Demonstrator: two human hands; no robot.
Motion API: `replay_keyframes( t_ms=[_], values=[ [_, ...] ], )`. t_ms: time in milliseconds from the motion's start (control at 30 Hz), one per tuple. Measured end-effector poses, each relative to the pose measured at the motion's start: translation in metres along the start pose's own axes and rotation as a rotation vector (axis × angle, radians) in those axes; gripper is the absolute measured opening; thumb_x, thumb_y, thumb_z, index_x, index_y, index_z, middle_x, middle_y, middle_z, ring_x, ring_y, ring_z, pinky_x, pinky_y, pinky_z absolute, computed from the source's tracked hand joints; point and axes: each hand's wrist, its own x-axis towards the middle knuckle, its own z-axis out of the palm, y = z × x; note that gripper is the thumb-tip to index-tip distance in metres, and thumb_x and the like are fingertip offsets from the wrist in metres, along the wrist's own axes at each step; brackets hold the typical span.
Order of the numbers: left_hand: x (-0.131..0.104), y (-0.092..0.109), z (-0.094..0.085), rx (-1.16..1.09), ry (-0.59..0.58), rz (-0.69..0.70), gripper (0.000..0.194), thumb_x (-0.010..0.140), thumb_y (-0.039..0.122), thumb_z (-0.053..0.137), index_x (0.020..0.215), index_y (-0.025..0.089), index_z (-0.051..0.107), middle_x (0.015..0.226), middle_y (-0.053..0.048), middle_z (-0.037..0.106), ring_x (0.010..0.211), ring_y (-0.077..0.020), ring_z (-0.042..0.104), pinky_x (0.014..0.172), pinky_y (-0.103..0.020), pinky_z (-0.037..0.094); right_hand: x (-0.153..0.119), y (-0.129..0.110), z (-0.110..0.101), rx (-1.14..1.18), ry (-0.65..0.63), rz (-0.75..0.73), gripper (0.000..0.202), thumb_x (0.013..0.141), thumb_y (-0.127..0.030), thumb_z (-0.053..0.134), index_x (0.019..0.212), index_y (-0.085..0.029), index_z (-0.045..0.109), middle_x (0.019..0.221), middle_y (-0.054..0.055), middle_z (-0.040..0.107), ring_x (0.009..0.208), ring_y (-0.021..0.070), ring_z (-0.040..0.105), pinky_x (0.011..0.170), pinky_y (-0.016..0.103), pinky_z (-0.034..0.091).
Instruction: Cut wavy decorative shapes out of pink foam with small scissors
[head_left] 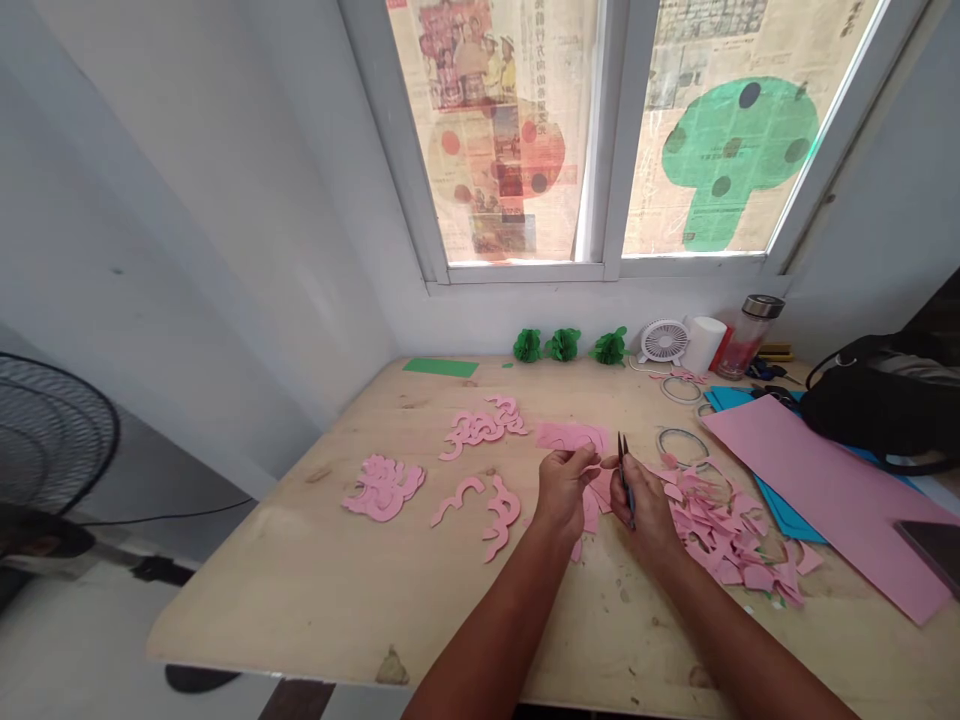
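Observation:
My left hand (564, 488) pinches a piece of pink paper (571, 436) above the middle of the table. Close beside it, my right hand (646, 505) is wrapped round a pair of dark scissors (624, 460), their blades pointing up and away from me. To the left lie curled pink cut-outs: a stacked pile (384, 488), a cluster (484, 425) further back, and separate wavy strips (501, 518) nearer my left hand. A heap of pink paper scraps (724, 535) spreads out to the right of my right hand. Some pink pieces under my hands are partly hidden.
On the right, a large pink sheet (825, 500) overlaps blue sheets (791, 518) near a black bag (877, 400). Tape rolls (682, 445), a small white fan (664, 342), a bottle (750, 335) and green paper flowers (562, 344) stand toward the back. A floor fan (52, 440) is left.

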Motion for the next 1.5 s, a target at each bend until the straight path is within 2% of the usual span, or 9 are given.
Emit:
replay_keyframes(
  t_ms=[100,267,633,1500],
  values=[
    [0.0,0.0,0.007,-0.089,-0.001,-0.001,0.027,0.052,0.028,0.074,0.06,0.011,0.055,0.06,-0.003,0.058,0.065,-0.0146,0.059,0.062,-0.027,0.046,-0.003,0.004,0.002,0.039,-0.02,0.036,0.042,0.077,-0.058,0.046,0.068,-0.017,0.051,0.046,-0.006,0.035,0.036,0.0065,0.025,0.035,0.021,0.017],
    [-0.001,-0.004,0.016,-0.066,-0.031,0.012,0.028,0.052,0.031,0.073,0.062,0.01,0.057,0.061,-0.004,0.06,0.056,-0.0118,0.057,0.058,-0.025,0.044,-0.003,0.011,0.004,0.06,-0.016,0.041,0.046,0.075,-0.059,0.048,0.054,-0.019,0.042,0.045,-0.006,0.033,0.038,0.0067,0.024,0.035,0.021,0.015],
    [-0.002,-0.015,0.019,0.001,-0.003,0.114,0.023,0.054,0.029,0.072,0.061,0.01,0.06,0.058,-0.003,0.06,0.055,-0.0118,0.057,0.06,-0.025,0.046,-0.002,0.007,0.0,0.091,-0.047,0.016,0.048,0.081,-0.053,0.044,0.05,-0.018,0.038,0.043,-0.006,0.03,0.038,0.0064,0.021,0.037,0.022,0.013],
    [-0.008,-0.017,0.023,-0.035,0.01,0.096,0.024,0.053,0.028,0.074,0.06,0.009,0.061,0.056,-0.002,0.059,0.055,-0.012,0.056,0.058,-0.025,0.045,-0.003,0.003,0.0,0.018,0.02,-0.007,0.05,0.079,-0.057,0.045,0.047,-0.018,0.038,0.042,-0.006,0.032,0.036,0.0064,0.024,0.036,0.022,0.014]
  ],
)
